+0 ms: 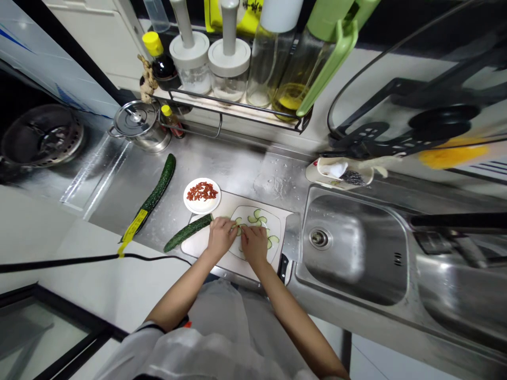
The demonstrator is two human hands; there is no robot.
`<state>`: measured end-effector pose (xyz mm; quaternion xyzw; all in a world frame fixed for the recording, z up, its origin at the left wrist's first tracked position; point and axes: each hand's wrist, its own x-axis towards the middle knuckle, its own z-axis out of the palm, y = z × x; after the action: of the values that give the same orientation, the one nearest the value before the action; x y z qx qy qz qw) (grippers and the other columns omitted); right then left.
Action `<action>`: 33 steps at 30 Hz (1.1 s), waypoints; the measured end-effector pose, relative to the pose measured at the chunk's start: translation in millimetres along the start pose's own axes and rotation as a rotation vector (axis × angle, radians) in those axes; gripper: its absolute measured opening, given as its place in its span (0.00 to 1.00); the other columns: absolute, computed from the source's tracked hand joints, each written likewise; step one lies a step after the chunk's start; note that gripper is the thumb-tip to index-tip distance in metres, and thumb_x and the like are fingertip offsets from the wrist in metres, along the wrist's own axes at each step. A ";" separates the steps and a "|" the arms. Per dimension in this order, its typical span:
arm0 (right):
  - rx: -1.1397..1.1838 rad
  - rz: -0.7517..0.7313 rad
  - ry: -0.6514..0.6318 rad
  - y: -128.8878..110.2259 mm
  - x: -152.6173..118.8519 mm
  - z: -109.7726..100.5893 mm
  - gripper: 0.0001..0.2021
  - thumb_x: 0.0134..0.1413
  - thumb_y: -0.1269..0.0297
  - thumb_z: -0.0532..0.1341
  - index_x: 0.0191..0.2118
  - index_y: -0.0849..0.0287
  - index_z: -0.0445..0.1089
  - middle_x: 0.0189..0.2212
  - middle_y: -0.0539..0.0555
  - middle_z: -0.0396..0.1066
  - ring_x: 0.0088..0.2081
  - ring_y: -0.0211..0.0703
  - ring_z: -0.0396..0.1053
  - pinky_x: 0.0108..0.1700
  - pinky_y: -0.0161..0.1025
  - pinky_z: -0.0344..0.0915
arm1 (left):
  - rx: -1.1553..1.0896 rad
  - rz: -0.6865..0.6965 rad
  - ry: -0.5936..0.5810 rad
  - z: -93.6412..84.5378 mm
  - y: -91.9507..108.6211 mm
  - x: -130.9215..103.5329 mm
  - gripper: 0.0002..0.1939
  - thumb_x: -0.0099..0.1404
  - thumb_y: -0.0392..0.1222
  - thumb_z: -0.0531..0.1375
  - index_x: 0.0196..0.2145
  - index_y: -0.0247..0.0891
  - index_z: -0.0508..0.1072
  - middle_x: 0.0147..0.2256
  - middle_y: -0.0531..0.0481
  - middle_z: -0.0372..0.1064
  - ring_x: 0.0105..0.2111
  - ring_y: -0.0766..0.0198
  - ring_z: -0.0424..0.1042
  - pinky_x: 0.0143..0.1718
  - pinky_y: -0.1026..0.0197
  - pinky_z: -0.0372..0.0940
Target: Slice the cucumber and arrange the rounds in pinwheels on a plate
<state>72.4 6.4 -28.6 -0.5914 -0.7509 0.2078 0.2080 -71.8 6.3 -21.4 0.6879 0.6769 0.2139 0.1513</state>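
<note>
Both my hands meet over a white squarish plate (275, 222) on the cutting board (198, 249). My left hand (222, 236) has its fingers pinched at the plate's left side, on a thin pale-green cucumber slice (238, 222). My right hand (255, 244) is closed too, its fingertips down beside that slice; what they grip is hidden. Curved cucumber slices (257, 216) lie in small groups on the plate. A cut cucumber (188, 233) rests partly on the board, its end by my left hand. On the board's right edge lies a cleaver (292, 236) with a black handle.
A small white plate of red bits (202, 192) stands behind the board. A whole cucumber (160, 184) with yellow tape lies left. The sink (356, 248) is at right. Behind are a lidded pot (138, 124) and a rack (237, 103) of jars and bottles.
</note>
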 end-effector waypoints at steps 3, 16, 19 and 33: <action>-0.006 0.009 0.014 1.3 -1.9 -1.1 0.12 0.57 0.69 0.55 0.43 0.59 0.74 0.34 0.55 0.71 0.39 0.46 0.56 0.45 0.41 0.54 | 0.031 -0.093 0.078 -12.1 -10.5 9.4 0.10 0.63 0.42 0.57 0.39 0.41 0.76 0.35 0.46 0.72 0.39 0.57 0.66 0.43 0.55 0.57; -0.008 0.023 0.013 2.6 -9.3 -4.3 0.11 0.57 0.70 0.55 0.40 0.58 0.75 0.32 0.54 0.71 0.37 0.45 0.56 0.43 0.41 0.54 | 0.220 -0.452 0.193 -40.4 -75.1 57.3 0.13 0.61 0.45 0.55 0.37 0.39 0.77 0.36 0.43 0.73 0.40 0.54 0.68 0.46 0.55 0.59; -0.006 0.027 0.017 2.8 -9.7 -5.8 0.11 0.57 0.69 0.55 0.40 0.58 0.75 0.32 0.55 0.71 0.38 0.46 0.56 0.43 0.41 0.54 | 0.217 -0.470 0.197 -36.9 -76.4 64.6 0.14 0.60 0.47 0.55 0.35 0.39 0.77 0.36 0.43 0.73 0.40 0.54 0.68 0.46 0.55 0.59; -0.018 0.001 0.015 5.3 -9.2 -9.1 0.12 0.58 0.68 0.54 0.41 0.59 0.75 0.31 0.56 0.71 0.38 0.46 0.56 0.44 0.42 0.55 | 0.121 -0.490 0.205 -41.2 -80.2 57.2 0.13 0.61 0.45 0.55 0.31 0.39 0.78 0.33 0.44 0.74 0.37 0.57 0.70 0.45 0.57 0.61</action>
<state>83.7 -0.8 -24.6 -0.5952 -0.7508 0.1966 0.2082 -162.3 62.9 -20.7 0.4861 0.8465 0.1985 0.0879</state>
